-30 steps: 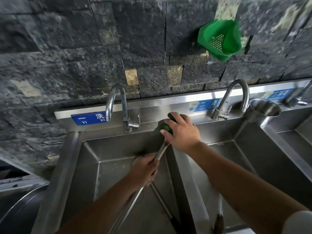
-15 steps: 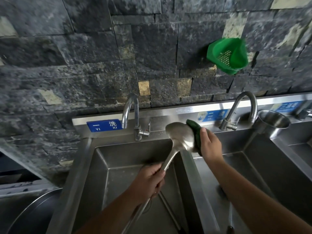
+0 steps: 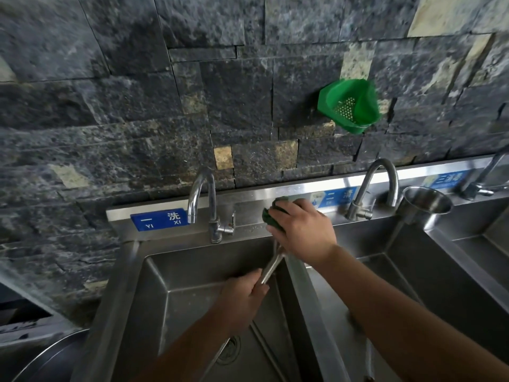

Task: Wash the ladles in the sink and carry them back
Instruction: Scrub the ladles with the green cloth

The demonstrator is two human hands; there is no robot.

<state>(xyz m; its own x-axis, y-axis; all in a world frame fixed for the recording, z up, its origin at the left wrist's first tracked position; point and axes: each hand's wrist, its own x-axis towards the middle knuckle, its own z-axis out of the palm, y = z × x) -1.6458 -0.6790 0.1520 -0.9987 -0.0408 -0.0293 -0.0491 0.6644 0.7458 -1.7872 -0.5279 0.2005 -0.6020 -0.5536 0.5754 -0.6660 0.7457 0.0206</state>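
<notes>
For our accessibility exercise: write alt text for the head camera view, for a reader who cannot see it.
A person's left hand grips a steel ladle by its handle over the left sink basin, while the right hand presses a green scouring pad over its bowl. A green strainer hangs on the dark stone wall above two taps.

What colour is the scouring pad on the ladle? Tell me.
Dark green scouring pad, under the right hand; head view.

A dark stone wall (image 3: 137, 92) is seen behind, a green strainer (image 3: 348, 106) is hung on it, and blue signs (image 3: 161, 219) are fixed along a steel backsplash (image 3: 253, 201).
</notes>
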